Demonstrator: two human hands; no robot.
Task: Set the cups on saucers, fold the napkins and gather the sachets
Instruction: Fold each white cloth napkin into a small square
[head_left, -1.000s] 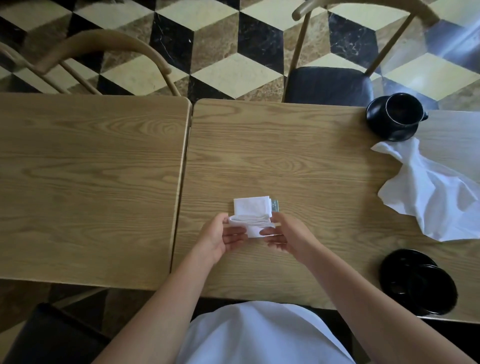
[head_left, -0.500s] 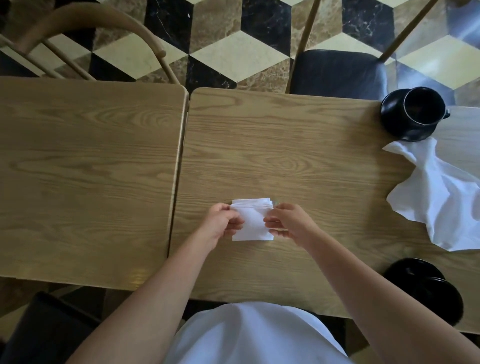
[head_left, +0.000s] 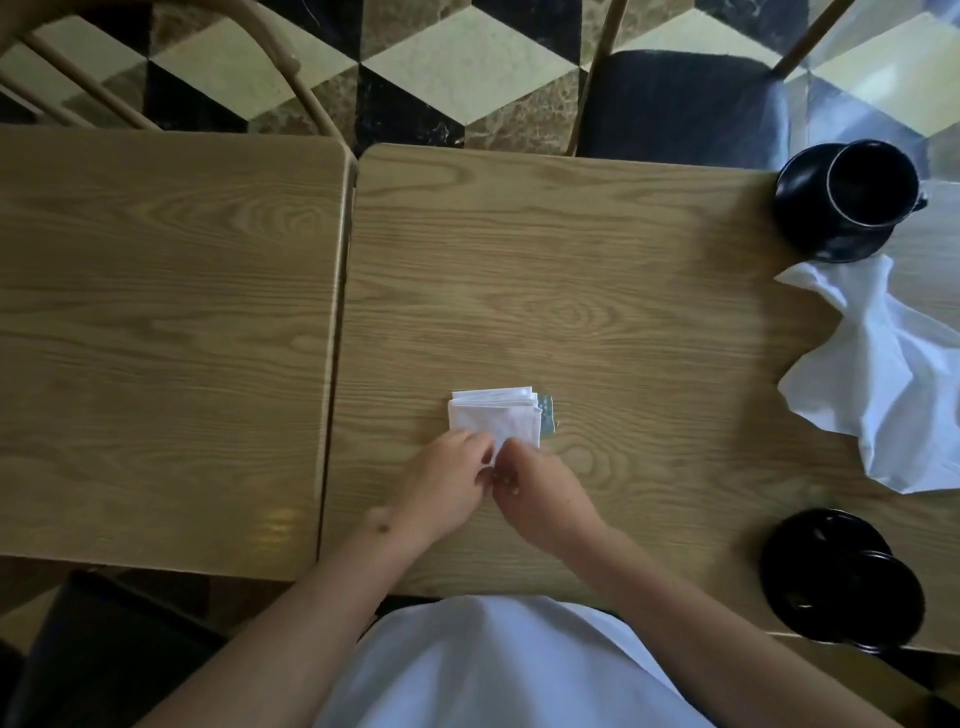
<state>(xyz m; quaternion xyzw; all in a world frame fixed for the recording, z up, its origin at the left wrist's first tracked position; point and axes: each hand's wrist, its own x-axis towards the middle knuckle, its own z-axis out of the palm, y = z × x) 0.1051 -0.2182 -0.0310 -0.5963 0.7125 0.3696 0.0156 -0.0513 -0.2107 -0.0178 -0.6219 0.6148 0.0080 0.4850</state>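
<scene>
A small folded white napkin (head_left: 496, 418) lies on the right wooden table (head_left: 597, 291), its layered edge facing away from me. A greenish sachet (head_left: 548, 415) peeks out along its right side. My left hand (head_left: 447, 480) and my right hand (head_left: 540, 491) meet at the napkin's near edge, fingers curled and pinching it. A black cup (head_left: 870, 189) stands on a black saucer (head_left: 810, 228) at the far right. Below it lies a crumpled white napkin (head_left: 878, 379). Another black cup and saucer (head_left: 841, 577) sit at the near right edge.
A second wooden table (head_left: 166, 338) adjoins on the left with a narrow gap between. Two chairs stand beyond the tables, one with a dark seat (head_left: 680, 104). The floor is patterned tile.
The napkin has been folded down into a smaller flat packet. Both hands have come together from its sides to its near edge. The view has tilted slightly.
</scene>
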